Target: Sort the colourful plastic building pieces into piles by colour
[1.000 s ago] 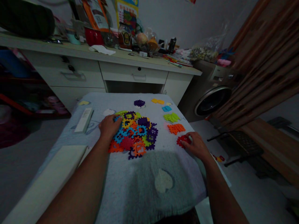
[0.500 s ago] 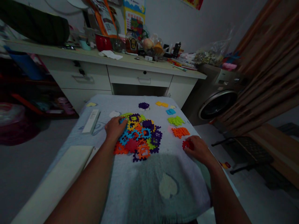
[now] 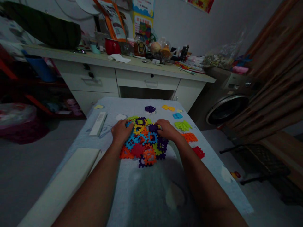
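A pile of coloured plastic puzzle tiles [image 3: 144, 145] lies in the middle of a towel-covered table [image 3: 146, 189]. My left hand [image 3: 121, 131] rests on the pile's left side, fingers curled over blue and yellow tiles. My right hand [image 3: 167, 129] is at the pile's right upper edge, fingers bent around a purple tile [image 3: 153, 128]. Sorted small stacks lie to the right: red [image 3: 199, 152], orange [image 3: 190, 137], green [image 3: 182, 125], blue [image 3: 177, 115], yellow [image 3: 168, 107] and purple [image 3: 150, 109].
A white flat box [image 3: 98, 124] lies left of the pile, and a long white slab [image 3: 63, 186] sits at the table's near left. Behind stands a cluttered desk with drawers [image 3: 123, 78]; a washing machine [image 3: 224, 104] is at the right.
My right hand left the red stack at the table's right edge and moved left onto the pile. My left hand stayed on the pile. The view shifted slightly.
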Tool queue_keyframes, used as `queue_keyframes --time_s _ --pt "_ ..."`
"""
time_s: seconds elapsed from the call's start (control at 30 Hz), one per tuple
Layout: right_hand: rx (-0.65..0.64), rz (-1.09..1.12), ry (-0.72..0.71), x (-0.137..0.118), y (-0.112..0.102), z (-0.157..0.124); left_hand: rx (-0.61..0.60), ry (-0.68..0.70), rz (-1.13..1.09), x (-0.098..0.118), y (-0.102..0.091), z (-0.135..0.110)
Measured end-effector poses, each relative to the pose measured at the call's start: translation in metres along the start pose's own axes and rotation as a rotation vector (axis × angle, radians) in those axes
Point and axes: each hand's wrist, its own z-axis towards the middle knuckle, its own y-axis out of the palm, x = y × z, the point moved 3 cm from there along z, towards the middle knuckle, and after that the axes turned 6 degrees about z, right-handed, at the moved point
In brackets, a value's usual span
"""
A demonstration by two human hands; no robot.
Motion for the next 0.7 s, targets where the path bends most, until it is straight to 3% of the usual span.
queue_keyframes --time_s 0.13,0.3,0.53,0.7 --pt "-0.052 -0.001 0.062 0.012 0.015 0.012 -0.008 -0.015 0.009 0.001 -0.001 -0.001" --pt "-0.013 0.102 0.027 0.023 0.013 0.015 0.009 -0.004 -0.028 0.000 0.000 -0.001" --pt "0.184 0.357 0.069 0.049 0.004 0.040 0.014 -0.008 -0.041 0.001 -0.001 -0.002" --pt "0.371 0.587 0.252 0.071 0.015 0.074 0.018 -0.015 -0.059 0.002 -0.003 -0.004"
